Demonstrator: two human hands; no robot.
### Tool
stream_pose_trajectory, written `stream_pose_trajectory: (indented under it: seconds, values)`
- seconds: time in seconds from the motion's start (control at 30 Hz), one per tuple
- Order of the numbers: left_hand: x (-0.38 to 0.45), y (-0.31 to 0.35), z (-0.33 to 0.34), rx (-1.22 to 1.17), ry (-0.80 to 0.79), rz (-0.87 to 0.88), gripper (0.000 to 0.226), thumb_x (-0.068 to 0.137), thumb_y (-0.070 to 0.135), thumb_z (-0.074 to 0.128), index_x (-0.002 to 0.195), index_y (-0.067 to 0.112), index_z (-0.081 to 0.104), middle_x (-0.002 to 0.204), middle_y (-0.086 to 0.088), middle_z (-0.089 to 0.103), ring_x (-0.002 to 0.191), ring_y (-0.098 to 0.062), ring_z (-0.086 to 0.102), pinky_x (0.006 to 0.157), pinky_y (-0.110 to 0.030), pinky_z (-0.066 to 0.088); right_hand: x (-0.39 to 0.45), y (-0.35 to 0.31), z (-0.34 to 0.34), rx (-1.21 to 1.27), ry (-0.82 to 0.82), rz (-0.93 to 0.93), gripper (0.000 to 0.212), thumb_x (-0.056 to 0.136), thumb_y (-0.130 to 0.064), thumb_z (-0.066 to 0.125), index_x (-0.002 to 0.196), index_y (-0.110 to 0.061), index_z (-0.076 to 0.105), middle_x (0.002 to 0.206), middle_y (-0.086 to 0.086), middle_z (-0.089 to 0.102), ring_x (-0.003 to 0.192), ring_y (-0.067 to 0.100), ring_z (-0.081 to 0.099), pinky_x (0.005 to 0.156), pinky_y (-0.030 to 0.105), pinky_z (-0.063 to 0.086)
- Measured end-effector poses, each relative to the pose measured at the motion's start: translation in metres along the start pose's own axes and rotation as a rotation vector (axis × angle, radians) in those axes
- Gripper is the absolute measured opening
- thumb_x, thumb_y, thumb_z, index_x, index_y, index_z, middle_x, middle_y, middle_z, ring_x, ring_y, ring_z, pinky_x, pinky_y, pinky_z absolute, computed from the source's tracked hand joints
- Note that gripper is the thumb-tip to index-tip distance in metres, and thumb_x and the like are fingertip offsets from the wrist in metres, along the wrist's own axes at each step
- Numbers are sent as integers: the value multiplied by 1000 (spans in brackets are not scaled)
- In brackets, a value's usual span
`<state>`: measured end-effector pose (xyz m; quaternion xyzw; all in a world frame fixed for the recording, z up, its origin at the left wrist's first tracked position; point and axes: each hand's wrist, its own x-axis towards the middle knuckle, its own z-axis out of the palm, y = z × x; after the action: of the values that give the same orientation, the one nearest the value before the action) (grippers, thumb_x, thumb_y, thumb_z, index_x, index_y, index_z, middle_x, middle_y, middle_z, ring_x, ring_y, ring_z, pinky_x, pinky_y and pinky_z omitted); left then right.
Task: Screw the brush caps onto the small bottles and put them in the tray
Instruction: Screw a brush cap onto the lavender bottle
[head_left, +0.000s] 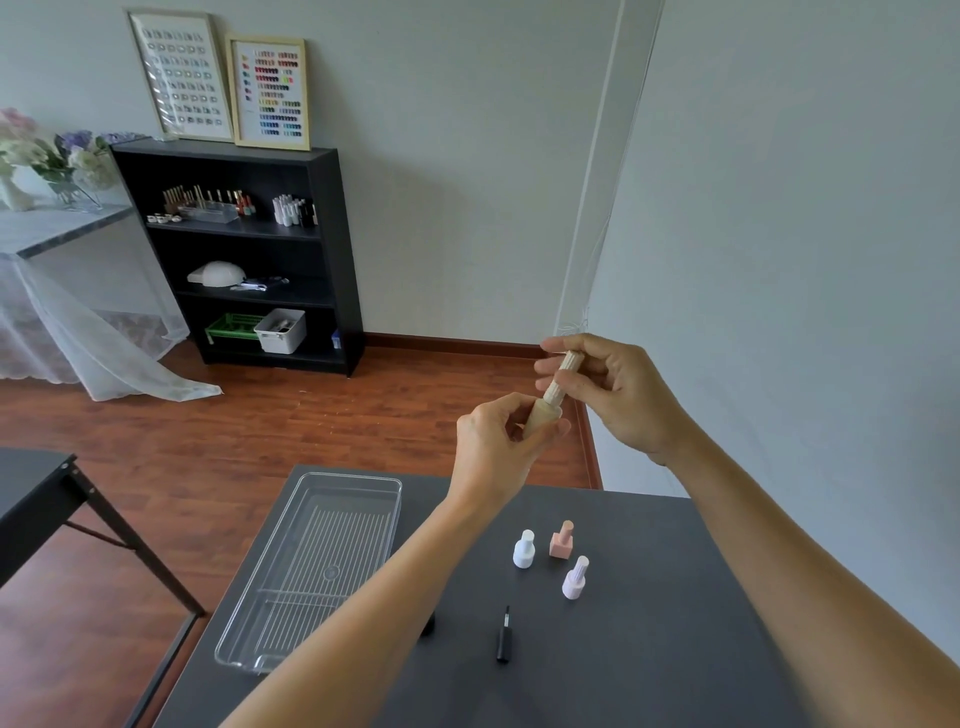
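Now, largest first:

Table: dark, matte and flat, below both hands.

Tray: clear, ribbed, rectangular plastic, lying down and to the left of the left hand — no bottles visible in it.

Capped bottles: white one, square pink one and lilac one stand on the table beneath the hands, near each other.

Cream bottle: smooth and rounded, pinched in the left fingers, tilted, raised well above the table.

Ribbed cap: cream, fluted cylinder, sitting on the bottle's neck; the right hand closes its fingertips around it.

Black brush cap: slim and glossy, lying loose on the table below the hands, bristle stem bare.

Risk: with the bottle tilted, the cap could likely cross-thread or jam; a smooth body may slip in a fingertip pinch — a drop could topple the bottles below.
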<state>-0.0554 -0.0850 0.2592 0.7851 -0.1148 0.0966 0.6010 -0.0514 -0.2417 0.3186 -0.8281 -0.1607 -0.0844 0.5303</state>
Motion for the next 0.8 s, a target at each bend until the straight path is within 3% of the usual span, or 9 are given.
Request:
stream_pose_trajectory:
  seconds: [0.07,0.2,0.3,0.4,0.5,0.57,0.63,0.7,0.8]
  values:
    - [-1,0,1,10,-10,0,19,78,36,81,89,21,75,64,15,64,56,2,50,57,-9,44,1,0,1,-78,125,5,16,82,-21,77,96,-16,71,81,-3,76,74,4,73,81,31,61]
    - [-5,1,4,10,-24,-2,17,79,34,80,88,21,75,66,10,68,56,0,50,56,-11,43,2,-4,8,-379,267,44,49,66,-65,68,72,-18,57,54,-10,56,44,4,48,49,10,41]
    - [-5,1,2,3,-21,-10,17,79,33,80,89,20,75,70,6,70,55,0,50,55,-11,43,0,-3,5,-331,152,101,51,76,-64,59,98,-19,62,85,-6,69,72,0,64,66,9,47]
    - [-5,-1,0,3,-17,-19,17,79,34,81,90,21,76,68,7,69,54,0,49,54,-10,42,-4,-1,-3,7,-45,99,30,93,-20,64,123,-19,61,119,-4,70,108,3,68,93,23,55]
    - [-5,-1,1,9,-25,-14,18,78,34,81,90,22,76,71,4,72,56,0,50,55,-11,44,-5,1,-4,3,65,65,17,85,-13,74,102,-16,72,92,3,78,88,17,75,86,34,60]
    - [-7,-1,3,11,-38,-14,19,79,35,81,90,22,75,71,3,72,57,-1,51,55,-12,45,-5,-1,0,-137,209,88,28,73,-35,83,83,-14,68,72,2,73,67,21,70,76,40,61]
    - [-8,0,4,7,-46,-19,18,79,36,80,89,22,75,71,2,72,57,-2,52,55,-13,45,-6,0,2,-242,256,103,47,64,-58,77,80,-18,59,63,-5,64,56,10,58,64,27,57]
    - [-7,1,5,-1,-49,-22,18,79,36,80,89,22,75,70,2,72,55,-1,51,54,-12,45,-7,1,4,-221,174,100,51,67,-62,70,96,-23,57,81,-7,70,73,4,65,73,18,54]
    - [-7,1,4,-11,-47,-27,18,80,34,80,90,20,75,72,1,73,55,0,50,54,-11,44,-9,4,-1,38,-6,88,34,90,-23,69,122,-21,58,119,-1,70,108,8,69,95,27,56]
